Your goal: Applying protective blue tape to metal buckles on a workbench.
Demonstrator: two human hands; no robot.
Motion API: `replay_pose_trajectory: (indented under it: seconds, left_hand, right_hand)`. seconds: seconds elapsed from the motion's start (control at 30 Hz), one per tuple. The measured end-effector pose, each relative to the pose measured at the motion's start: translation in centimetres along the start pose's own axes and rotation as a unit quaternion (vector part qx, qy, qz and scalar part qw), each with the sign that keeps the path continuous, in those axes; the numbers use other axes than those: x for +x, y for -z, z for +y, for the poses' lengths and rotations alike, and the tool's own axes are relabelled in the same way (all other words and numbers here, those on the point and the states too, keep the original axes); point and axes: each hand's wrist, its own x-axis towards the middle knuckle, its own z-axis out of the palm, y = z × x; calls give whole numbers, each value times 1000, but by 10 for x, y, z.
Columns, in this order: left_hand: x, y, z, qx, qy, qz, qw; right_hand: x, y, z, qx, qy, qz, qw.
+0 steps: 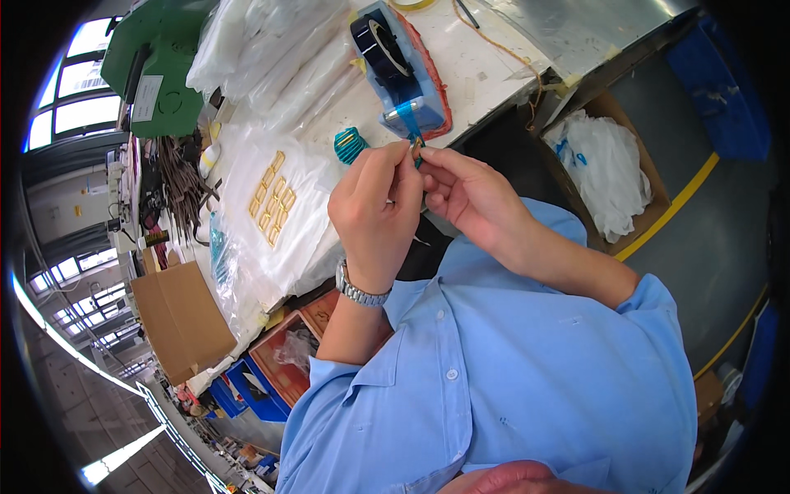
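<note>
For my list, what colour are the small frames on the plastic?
The frames are gold; head view.

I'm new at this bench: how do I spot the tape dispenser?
Find the white worktable. Right of the heaped clear plastic bags sits the blue, red-edged tape dispenser. Only it holds a thick, dark roll of tape.

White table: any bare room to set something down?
Mostly bare: the white tabletop between the tape dispenser and the brown cord, and the metal surface beyond. Crowded: left of the dispenser, with plastic sheeting, gold pieces and a teal bundle, and at the dispenser's near end, where left hand and right hand meet.
</note>
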Motion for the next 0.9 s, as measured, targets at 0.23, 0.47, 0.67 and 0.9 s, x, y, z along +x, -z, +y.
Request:
replay_pose_trajectory:
  seconds: [0.23,0.47,0.67,0.9]
  left_hand:
    - [34,8,-5,-1,13,-77,997]
    - [58,22,-6,-25,35,-185,982]
    - [65,27,-8,-39,67,-231,970]
    - [64,18,-5,-50,64,-197,977]
  right_hand:
    - [8,11,-15,21,-40,-35,998]
    - [27,7,-47,-266,56,-56,961]
    - [30,1,-45,-313,87,-39,945]
    - [23,-6,-38,-285,102,-18,953]
